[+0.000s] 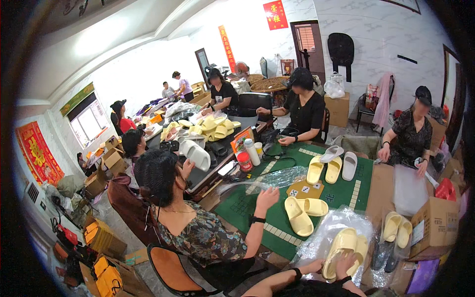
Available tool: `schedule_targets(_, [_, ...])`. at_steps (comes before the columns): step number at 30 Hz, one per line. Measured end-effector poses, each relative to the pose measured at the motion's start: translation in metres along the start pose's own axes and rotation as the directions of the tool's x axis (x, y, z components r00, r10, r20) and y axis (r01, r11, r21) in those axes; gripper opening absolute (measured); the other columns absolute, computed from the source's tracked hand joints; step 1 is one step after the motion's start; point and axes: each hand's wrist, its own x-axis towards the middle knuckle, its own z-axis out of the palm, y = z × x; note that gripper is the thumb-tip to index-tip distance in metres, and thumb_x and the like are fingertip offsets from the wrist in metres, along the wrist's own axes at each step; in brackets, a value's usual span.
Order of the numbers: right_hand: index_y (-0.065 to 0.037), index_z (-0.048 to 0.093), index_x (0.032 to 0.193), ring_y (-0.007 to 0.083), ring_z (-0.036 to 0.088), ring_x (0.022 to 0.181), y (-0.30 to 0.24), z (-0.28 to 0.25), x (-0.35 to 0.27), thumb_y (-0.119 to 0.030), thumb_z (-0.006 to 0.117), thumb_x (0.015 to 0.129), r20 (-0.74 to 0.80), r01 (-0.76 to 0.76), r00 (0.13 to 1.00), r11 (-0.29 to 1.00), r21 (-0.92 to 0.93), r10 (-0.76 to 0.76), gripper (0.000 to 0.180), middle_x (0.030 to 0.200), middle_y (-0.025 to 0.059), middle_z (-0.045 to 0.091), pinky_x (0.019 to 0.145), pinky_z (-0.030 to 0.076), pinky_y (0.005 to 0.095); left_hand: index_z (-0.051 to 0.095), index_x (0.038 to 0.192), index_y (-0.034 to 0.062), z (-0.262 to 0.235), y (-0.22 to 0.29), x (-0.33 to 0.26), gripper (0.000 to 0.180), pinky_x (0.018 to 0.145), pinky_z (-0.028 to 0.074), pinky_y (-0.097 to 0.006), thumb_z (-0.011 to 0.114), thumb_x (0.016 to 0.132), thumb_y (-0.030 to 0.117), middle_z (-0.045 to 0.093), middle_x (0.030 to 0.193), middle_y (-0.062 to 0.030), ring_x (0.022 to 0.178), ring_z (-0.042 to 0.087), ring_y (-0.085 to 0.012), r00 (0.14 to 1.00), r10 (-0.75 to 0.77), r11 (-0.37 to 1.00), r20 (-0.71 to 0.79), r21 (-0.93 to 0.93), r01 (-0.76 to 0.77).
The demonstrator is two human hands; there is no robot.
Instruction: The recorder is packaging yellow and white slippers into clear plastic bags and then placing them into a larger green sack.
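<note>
My left hand (312, 267) and my right hand (347, 262) sit at the lower edge, each with a dark band at the wrist. Between them they grip a pair of pale yellow slippers (342, 243), stacked side by side. My left hand is at the heel end and my right hand's fingers lie over the top. The pair rests on a crumpled clear plastic bag (341, 218) at the near edge of the green table mat (346, 193).
More yellow slippers (301, 214) lie on the mat, with a yellow and white group (332, 166) farther back and a bagged pair (397, 227) beside a cardboard box (435, 225). A seated person's hand (267, 197) reaches in from the left. Other people sit opposite and right.
</note>
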Motion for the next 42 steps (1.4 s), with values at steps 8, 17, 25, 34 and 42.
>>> schedule_targets(8, [0.000,0.045,0.104,0.0384,0.041,0.102,-0.004,0.003,-0.012,-0.026,0.048,0.081,0.111,0.053,0.993,0.992,-0.113,-0.040,0.035,0.109,0.0237,0.042,0.077,0.035,0.0488,0.055,0.106,0.0035,-0.021,-0.033,-0.002,0.027,0.066,0.047,-0.026,0.047,0.085,0.017,0.058,0.089,-0.0005,0.071,0.054,-0.0098,0.987,-0.131,0.933,-0.088,-0.347,0.093])
schedule_targets(17, [-0.001,0.043,0.113,0.0397,0.037,0.109,-0.022,-0.026,-0.018,-0.024,0.054,0.076,0.219,-0.027,0.975,0.996,-0.086,0.045,0.045,0.114,0.0253,0.041,0.086,0.031,0.0488,0.054,0.103,0.0024,-0.008,-0.022,-0.005,0.025,0.059,0.047,-0.026,0.045,0.088,0.019,0.059,0.085,-0.0022,0.069,0.057,-0.0107,0.993,0.118,0.945,0.002,-0.309,-0.111])
schedule_targets(25, [0.003,0.042,0.114,0.0433,0.037,0.107,0.010,-0.008,0.005,-0.019,0.056,0.073,0.285,0.076,0.951,0.986,0.147,-0.116,0.049,0.115,0.0286,0.041,0.090,0.030,0.0486,0.056,0.092,0.0001,0.003,-0.012,-0.009,0.019,0.051,0.045,-0.026,0.047,0.082,0.013,0.057,0.072,-0.0036,0.057,0.053,-0.0120,0.984,-0.174,0.973,0.031,0.157,0.168])
schedule_targets(34, [-0.005,0.038,0.126,0.0455,0.036,0.110,0.007,-0.044,-0.007,-0.054,0.067,0.061,0.594,0.470,0.619,0.848,0.245,-0.514,0.086,0.119,0.0332,0.035,0.090,0.032,0.0468,0.058,0.081,0.0000,-0.009,-0.023,-0.022,0.013,0.048,0.042,-0.025,0.055,0.077,0.012,0.054,0.062,-0.0023,0.053,0.050,-0.0110,0.987,-0.134,0.983,0.089,0.135,0.122])
schedule_targets(42, [-0.010,0.033,0.132,0.0499,0.023,0.120,-0.006,-0.051,-0.018,-0.072,0.059,0.054,0.681,0.524,0.599,0.849,0.064,-0.421,0.102,0.125,0.0406,0.023,0.096,0.021,0.0514,0.058,0.080,0.0035,0.003,0.012,-0.034,0.015,0.048,0.042,-0.024,0.057,0.078,0.018,0.054,0.062,-0.0010,0.052,0.050,-0.0093,0.984,-0.176,0.903,0.024,0.402,0.152])
